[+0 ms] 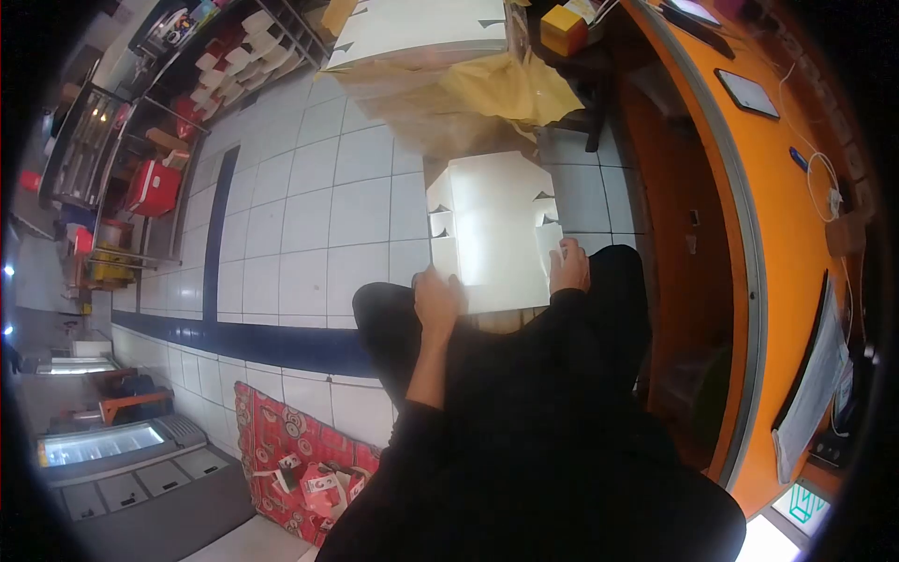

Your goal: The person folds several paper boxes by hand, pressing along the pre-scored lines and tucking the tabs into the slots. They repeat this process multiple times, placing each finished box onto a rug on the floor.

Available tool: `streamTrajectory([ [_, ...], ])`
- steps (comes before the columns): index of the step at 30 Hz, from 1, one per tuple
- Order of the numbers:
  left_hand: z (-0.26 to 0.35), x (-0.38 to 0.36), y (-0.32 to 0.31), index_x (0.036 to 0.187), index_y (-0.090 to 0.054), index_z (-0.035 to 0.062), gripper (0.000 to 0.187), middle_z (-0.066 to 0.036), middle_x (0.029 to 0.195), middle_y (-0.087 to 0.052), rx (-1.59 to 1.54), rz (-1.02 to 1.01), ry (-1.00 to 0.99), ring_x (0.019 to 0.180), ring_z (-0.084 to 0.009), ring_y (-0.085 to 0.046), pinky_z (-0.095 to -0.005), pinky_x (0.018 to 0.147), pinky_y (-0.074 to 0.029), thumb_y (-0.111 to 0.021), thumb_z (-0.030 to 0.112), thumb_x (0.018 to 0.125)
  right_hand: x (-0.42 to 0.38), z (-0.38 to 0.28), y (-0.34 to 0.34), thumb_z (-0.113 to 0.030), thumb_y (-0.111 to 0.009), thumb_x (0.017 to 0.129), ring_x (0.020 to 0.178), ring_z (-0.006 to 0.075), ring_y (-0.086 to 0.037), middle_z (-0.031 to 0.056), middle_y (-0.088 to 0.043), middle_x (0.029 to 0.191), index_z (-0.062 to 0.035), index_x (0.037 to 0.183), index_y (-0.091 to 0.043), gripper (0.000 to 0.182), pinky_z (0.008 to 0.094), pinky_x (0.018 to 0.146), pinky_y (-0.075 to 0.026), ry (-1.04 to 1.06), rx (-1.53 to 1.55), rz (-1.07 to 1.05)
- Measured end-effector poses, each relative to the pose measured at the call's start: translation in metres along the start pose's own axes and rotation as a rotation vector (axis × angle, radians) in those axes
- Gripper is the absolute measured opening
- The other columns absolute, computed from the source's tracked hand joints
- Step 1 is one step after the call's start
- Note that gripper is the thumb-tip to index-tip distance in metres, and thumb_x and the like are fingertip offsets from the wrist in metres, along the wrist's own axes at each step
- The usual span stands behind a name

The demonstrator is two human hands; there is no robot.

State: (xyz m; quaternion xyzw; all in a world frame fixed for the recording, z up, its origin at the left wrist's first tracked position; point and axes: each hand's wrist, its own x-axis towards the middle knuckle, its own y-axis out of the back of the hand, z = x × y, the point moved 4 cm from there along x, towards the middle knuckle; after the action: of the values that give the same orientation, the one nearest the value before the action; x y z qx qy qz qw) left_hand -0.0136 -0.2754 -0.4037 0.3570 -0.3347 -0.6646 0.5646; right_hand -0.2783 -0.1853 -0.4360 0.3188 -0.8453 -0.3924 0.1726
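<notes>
A flat white cardboard box blank (pixel 492 229), with cut tabs and slots along its edges, lies on the person's lap, its far end reaching out over the white tiled floor (pixel 318 215). The left hand (pixel 438 300) presses on the near left corner of the blank, fingers curled over its edge. The right hand (pixel 569 267) grips the near right edge, fingers folded onto a side flap. Both arms are in black sleeves. Farther off, a stack of similar white blanks (pixel 412 28) sits on crumpled brown paper (pixel 496 89). To the right runs an orange counter (pixel 796 244) carrying a phone (pixel 746 93). A red patterned bag (pixel 300 464) rests on the floor at near left.
</notes>
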Motion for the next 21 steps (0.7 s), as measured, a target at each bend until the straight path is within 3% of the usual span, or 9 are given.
streamTrajectory([
  [4, 0.001, 0.0, 0.003, 0.126, -0.058, -0.0028, 0.047, -0.024, 0.119, -0.061, -0.055, 0.004, 0.034, 0.109, -0.0433, -0.061, -0.0505, 0.093, -0.05, -0.065, 0.027, 0.09, 0.001, 0.0, 0.001, -0.019, -0.07, 0.089, 0.101, 0.0353, -0.062, 0.0123, -0.065, 0.103, -0.0122, 0.115, -0.056, 0.03, 0.0466, 0.086, -0.05, -0.046, 0.026, -0.011],
  [6, 0.0, 0.001, 0.004, 0.126, -0.058, -0.0027, 0.047, -0.024, 0.118, -0.062, -0.065, 0.027, 0.027, 0.109, -0.0424, -0.062, -0.0501, 0.093, -0.05, -0.066, 0.027, 0.09, -0.001, -0.003, 0.005, -0.019, -0.071, 0.089, 0.091, 0.0334, -0.065, 0.0112, -0.066, 0.097, -0.0105, 0.113, -0.058, 0.029, 0.045, 0.082, -0.051, -0.057, 0.048, 0.013],
  [8, 0.002, 0.003, 0.007, 0.124, -0.059, -0.0015, 0.045, -0.022, 0.114, -0.064, -0.094, 0.097, -0.116, 0.108, -0.0397, -0.063, -0.0487, 0.093, -0.05, -0.067, 0.025, 0.089, 0.001, -0.006, 0.01, -0.019, -0.071, 0.089, 0.087, 0.032, -0.065, 0.011, -0.067, 0.096, -0.0097, 0.113, -0.059, 0.029, 0.0436, 0.079, -0.052, -0.06, 0.13, 0.015],
  [10, -0.004, 0.01, 0.008, 0.123, -0.059, -0.0007, 0.044, -0.021, 0.112, -0.065, -0.155, 0.053, -0.074, 0.107, -0.0386, -0.063, -0.0473, 0.093, -0.05, -0.068, 0.024, 0.088, 0.003, -0.012, 0.02, -0.019, -0.072, 0.089, 0.084, 0.0305, -0.066, 0.0108, -0.067, 0.095, -0.0089, 0.113, -0.061, 0.029, 0.0422, 0.077, -0.052, -0.065, 0.208, 0.011],
  [13, 0.007, 0.013, 0.014, 0.123, -0.06, 0.0006, 0.042, -0.02, 0.108, -0.067, -0.101, 0.033, -0.069, 0.106, -0.0374, -0.063, -0.0448, 0.092, -0.051, -0.069, 0.022, 0.088, 0.006, -0.018, 0.017, -0.019, -0.072, 0.089, 0.082, 0.0287, -0.066, 0.0132, -0.066, 0.098, -0.0078, 0.116, -0.063, 0.031, 0.0395, 0.073, -0.053, -0.102, 0.337, -0.11],
  [15, 0.015, 0.012, 0.019, 0.122, -0.06, 0.001, 0.041, -0.02, 0.107, -0.068, 0.015, 0.067, -0.107, 0.106, -0.0372, -0.063, -0.0438, 0.091, -0.051, -0.069, 0.022, 0.088, 0.004, -0.03, 0.01, -0.02, -0.072, 0.089, 0.088, 0.0305, -0.067, 0.0161, -0.067, 0.105, -0.0075, 0.123, -0.062, 0.038, 0.0403, 0.078, -0.053, 0.093, 0.276, -0.178],
  [18, 0.026, 0.008, 0.007, 0.124, -0.059, 0.0004, 0.044, -0.02, 0.113, -0.066, -0.215, -0.03, -0.212, 0.107, -0.0373, -0.063, -0.0439, 0.093, -0.05, -0.069, 0.023, 0.087, -0.01, -0.036, -0.004, -0.023, -0.075, 0.085, 0.093, 0.0308, -0.068, 0.0164, -0.067, 0.112, -0.0088, 0.124, -0.063, 0.043, 0.04, 0.082, -0.054, 0.182, 0.213, -0.205],
  [20, 0.034, -0.003, -0.006, 0.127, -0.058, -0.0012, 0.05, -0.022, 0.121, -0.062, -0.054, -0.062, -0.346, 0.105, -0.0386, -0.063, -0.0444, 0.093, -0.05, -0.07, 0.023, 0.085, -0.025, -0.039, -0.01, -0.022, -0.075, 0.085, 0.102, 0.034, -0.065, 0.0167, -0.066, 0.118, -0.0078, 0.126, -0.062, 0.045, 0.0421, 0.088, -0.053, 0.302, 0.184, -0.148],
  [21, 0.035, -0.005, -0.014, 0.13, -0.056, -0.0012, 0.053, -0.023, 0.127, -0.058, 0.002, -0.139, -0.332, 0.111, -0.0399, -0.06, -0.0481, 0.1, -0.047, -0.068, 0.024, 0.084, -0.033, -0.046, -0.009, -0.023, -0.072, 0.087, 0.108, 0.0354, -0.062, 0.0163, -0.065, 0.12, -0.0055, 0.127, -0.06, 0.045, 0.0445, 0.093, -0.049, 0.419, 0.089, -0.151],
])
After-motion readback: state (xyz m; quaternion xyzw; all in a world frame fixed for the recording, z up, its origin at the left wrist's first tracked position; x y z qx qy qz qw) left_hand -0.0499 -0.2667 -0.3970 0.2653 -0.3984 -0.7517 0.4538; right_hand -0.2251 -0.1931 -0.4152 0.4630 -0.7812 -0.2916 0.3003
